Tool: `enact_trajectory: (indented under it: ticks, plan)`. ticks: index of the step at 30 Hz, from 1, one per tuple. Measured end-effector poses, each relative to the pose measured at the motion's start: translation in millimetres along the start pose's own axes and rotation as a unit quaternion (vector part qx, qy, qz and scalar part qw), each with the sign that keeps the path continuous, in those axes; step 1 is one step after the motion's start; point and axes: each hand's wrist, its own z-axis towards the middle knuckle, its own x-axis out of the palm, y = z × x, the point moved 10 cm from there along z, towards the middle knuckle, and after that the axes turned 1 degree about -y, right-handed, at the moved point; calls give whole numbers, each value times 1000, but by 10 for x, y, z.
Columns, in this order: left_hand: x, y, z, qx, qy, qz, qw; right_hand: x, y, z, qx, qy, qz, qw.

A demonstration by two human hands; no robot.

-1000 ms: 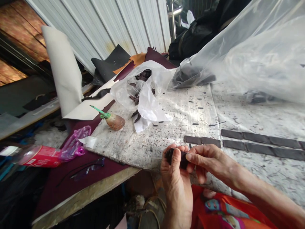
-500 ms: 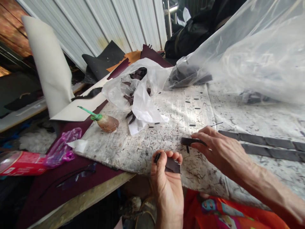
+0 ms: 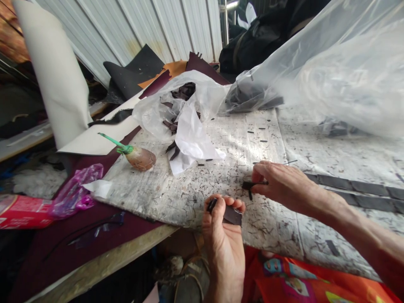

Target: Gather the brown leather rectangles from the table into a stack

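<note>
My left hand (image 3: 224, 235) is palm up near the front edge of the covered table. Its thumb and curled fingers are closed on small dark brown leather pieces (image 3: 232, 216). To the right, my right hand (image 3: 280, 182) reaches over the table, palm down, thumb and fingers pinching a small dark strip (image 3: 248, 185) against the surface; part of it is hidden under the fingertips. Beyond that wrist lie two rows of flat dark leather pieces (image 3: 368, 187), end to end, partly covered by my forearm.
A clear plastic bag (image 3: 202, 93) with dark scraps stands at the back; large clear plastic (image 3: 347, 80) covers the right rear. A brown bulb-shaped container with a green spout (image 3: 140, 158) sits left. Pink plastic (image 3: 77, 189) and a red package (image 3: 25, 212) lie further left.
My right hand has shifted slightly left, and less of the dark strip under its fingers shows. My left hand keeps its hold on the leather pieces. The view has tilted slightly.
</note>
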Motion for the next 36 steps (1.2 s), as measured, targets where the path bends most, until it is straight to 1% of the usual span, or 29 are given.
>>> enact_trajectory:
  ticks: [5, 7, 8, 9, 10, 12, 13, 14, 15, 16, 18, 20, 23, 25, 26, 30, 33, 36]
  plan:
    - [12, 6, 7, -3, 7, 10, 1000, -5, -25, -33, 12, 3, 54, 998]
    - [9, 1, 17, -2, 5, 14, 1000, 17, -42, -63, 6, 7, 120, 993]
    - [5, 0, 23, -3, 3, 16, 1000, 41, -55, -78, 5, 15, 176, 984]
    - [3, 0, 29, -5, 0, 19, 1000, 73, -68, -93, 4, 28, 246, 969]
    - [3, 4, 31, -8, -2, 23, 1000, 114, -74, -109, 5, 44, 325, 945]
    - [33, 13, 20, -16, 7, 43, 999, 204, -58, -145, 12, 82, 469, 879]
    - [62, 16, 6, -17, 18, 59, 998, 248, -35, -165, 16, 100, 521, 848]
    - [97, 15, -14, -16, 31, 77, 996, 291, -2, -185, 18, 119, 558, 821]
    - [136, 16, -38, -15, 47, 97, 994, 330, 35, -206, 19, 136, 584, 800]
    - [174, 19, -64, -13, 63, 117, 991, 365, 74, -226, 19, 152, 601, 785]
    - [218, 28, -109, -12, 82, 158, 984, 405, 137, -264, 16, 173, 621, 764]
    - [207, 21, -130, -4, 76, 190, 979, 388, 145, -295, 11, 168, 633, 756]
    - [151, -26, -131, 24, 45, 203, 978, 321, 56, -354, 17, 134, 627, 767]
    - [149, -45, -136, 43, 41, 205, 977, 310, 19, -417, 22, 130, 619, 775]
    - [159, -47, -142, 50, 42, 208, 976, 320, 21, -451, 23, 137, 619, 773]
    - [196, -2, -177, 51, 50, 228, 971, 427, 56, -544, 42, 164, 654, 737]
    - [211, 52, -203, 35, 68, 220, 973, 495, 67, -562, 52, 169, 678, 713]
    - [209, 104, -227, 19, 87, 229, 969, 514, 73, -572, 48, 171, 699, 693]
